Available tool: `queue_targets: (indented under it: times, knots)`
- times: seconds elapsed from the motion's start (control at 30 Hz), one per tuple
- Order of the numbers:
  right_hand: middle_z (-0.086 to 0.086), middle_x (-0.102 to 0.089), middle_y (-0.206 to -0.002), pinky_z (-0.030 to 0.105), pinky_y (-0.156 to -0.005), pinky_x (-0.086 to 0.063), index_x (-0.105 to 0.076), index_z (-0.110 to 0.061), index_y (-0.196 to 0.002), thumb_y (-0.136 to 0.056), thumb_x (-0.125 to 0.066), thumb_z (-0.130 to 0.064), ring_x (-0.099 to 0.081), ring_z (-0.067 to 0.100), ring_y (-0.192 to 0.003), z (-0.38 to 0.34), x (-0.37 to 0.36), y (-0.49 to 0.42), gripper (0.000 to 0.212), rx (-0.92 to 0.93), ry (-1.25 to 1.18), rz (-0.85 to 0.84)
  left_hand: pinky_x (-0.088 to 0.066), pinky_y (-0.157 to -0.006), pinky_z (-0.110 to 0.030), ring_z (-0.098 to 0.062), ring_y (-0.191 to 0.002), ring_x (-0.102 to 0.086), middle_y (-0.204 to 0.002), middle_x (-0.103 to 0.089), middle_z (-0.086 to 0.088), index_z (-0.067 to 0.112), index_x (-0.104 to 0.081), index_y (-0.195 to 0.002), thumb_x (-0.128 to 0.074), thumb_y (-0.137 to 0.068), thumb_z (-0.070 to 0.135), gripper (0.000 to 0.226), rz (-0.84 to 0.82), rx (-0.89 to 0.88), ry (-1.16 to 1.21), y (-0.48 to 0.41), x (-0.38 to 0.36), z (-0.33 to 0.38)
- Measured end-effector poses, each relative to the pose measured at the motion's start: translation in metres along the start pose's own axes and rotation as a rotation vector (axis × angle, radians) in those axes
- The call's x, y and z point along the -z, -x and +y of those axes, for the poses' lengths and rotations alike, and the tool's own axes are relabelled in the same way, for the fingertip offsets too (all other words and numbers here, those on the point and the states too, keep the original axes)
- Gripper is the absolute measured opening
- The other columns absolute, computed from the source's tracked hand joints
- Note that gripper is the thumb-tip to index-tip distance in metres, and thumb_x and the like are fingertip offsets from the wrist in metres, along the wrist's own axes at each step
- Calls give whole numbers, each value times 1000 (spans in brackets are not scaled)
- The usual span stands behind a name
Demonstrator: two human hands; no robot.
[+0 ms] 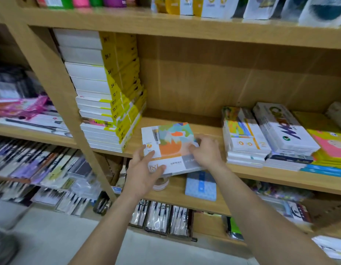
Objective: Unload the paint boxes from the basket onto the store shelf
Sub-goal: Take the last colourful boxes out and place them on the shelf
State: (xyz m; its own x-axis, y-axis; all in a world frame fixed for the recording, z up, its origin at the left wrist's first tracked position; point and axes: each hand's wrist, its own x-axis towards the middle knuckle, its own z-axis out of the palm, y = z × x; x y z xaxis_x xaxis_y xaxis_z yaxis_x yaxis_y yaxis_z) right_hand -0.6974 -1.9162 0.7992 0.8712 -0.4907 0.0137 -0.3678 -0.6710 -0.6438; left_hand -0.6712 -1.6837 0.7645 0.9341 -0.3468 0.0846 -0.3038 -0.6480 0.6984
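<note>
A flat white paint box [170,142] with an orange, teal and green cover picture rests on the front of the middle wooden shelf [204,131], its near edge hanging slightly past the shelf lip. My left hand [144,171] grips its near left corner, thumb on top. My right hand [206,150] holds its right edge. A tall stack of white and yellow paint boxes [106,96] stands just to the left on the same shelf. The basket is out of view.
Stacks of white, yellow and pink boxed sets [271,136] fill the shelf's right part. Below lie a blue patterned box [201,185], a tape roll [161,183] and packaged brushes [160,219]. Upright shelf post [56,88] stands left; packets line the top shelf.
</note>
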Motion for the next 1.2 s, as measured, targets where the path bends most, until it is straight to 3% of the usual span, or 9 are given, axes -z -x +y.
queue_targets:
  times: [0.13, 0.23, 0.4, 0.5, 0.67, 0.77, 0.9, 1.07, 1.2]
  knots:
    - [-1, -56, -140, 42, -96, -41, -61, -28, -137, -92, -54, -45, -49, 31, -124, 17, -4, 38, 49, 140, 175, 46, -44, -111, -41, -24, -139, -46, -155, -40, 0, 9, -63, -140, -76, -88, 43, 63, 62, 7, 20, -8, -4, 1]
    - [-8, -46, -152, 45, -105, -35, -51, -33, -146, -93, -29, -67, -46, 24, -133, 30, -6, 53, 67, 262, 397, -59, -47, -107, -37, -22, -133, -54, -151, -49, 0, 10, -66, -137, -74, -91, 39, 55, 79, -15, -30, -4, -1, 2]
    - [-11, -23, -168, 53, -123, -12, -29, -38, -158, -106, -25, -46, -16, 30, -153, 32, 5, 8, 53, 289, 495, -204, -56, -86, -33, -16, -103, -64, -129, -67, 9, 22, -77, -116, -60, -87, 52, 46, 110, -148, -98, 25, -3, 12]
    - [-7, -17, -170, 52, -123, -16, -27, -40, -158, -108, -32, -32, -9, 34, -155, 21, 5, -21, 51, 233, 454, -258, -50, -92, -37, -21, -105, -58, -113, -73, 8, 29, -79, -107, -53, -87, 54, 42, 95, -215, -122, 2, 7, 15]
    - [6, -40, -157, 46, -103, -44, -52, -33, -145, -103, -49, -27, -33, 34, -141, 4, 10, -36, 43, 148, 393, -44, -23, -120, -45, -39, -149, -25, -160, -34, -15, 25, -48, -152, -44, -94, 62, 69, -83, -59, -480, -55, 8, 18]
    - [5, -51, -139, 42, -94, -50, -60, -26, -136, -96, -57, -43, -47, 30, -126, 9, 6, -3, 44, 155, 286, 85, -36, -112, -52, -48, -137, -43, -157, -43, -25, 22, -54, -148, -21, -85, 68, 84, -66, -124, -678, -47, 1, 23]
    - [8, -21, -161, 41, -111, -38, -40, -22, -153, -89, -48, -70, -32, 32, -143, 24, -11, 37, 81, 194, 290, -174, -49, -93, -51, -47, -106, -60, -136, -65, -21, 19, -71, -132, -39, -82, 72, 79, 4, -130, -649, -30, 6, 25]
    - [0, -13, -171, 41, -120, -23, -33, -29, -158, -98, -52, -57, -13, 25, -155, 29, 1, 0, 69, 257, 233, -269, -50, -77, -42, -33, -91, -59, -114, -77, 1, 23, -82, -108, -54, -79, 59, 54, 171, -228, -532, -1, 5, 11]
    - [5, -40, -158, 46, -112, -37, -51, -26, -148, -101, -57, -39, -34, 30, -144, 17, 3, -26, 49, 211, 255, -102, -45, -97, -45, -33, -114, -62, -113, -78, 7, 26, -82, -109, -57, -80, 48, 44, 157, -305, -303, 2, 3, 6]
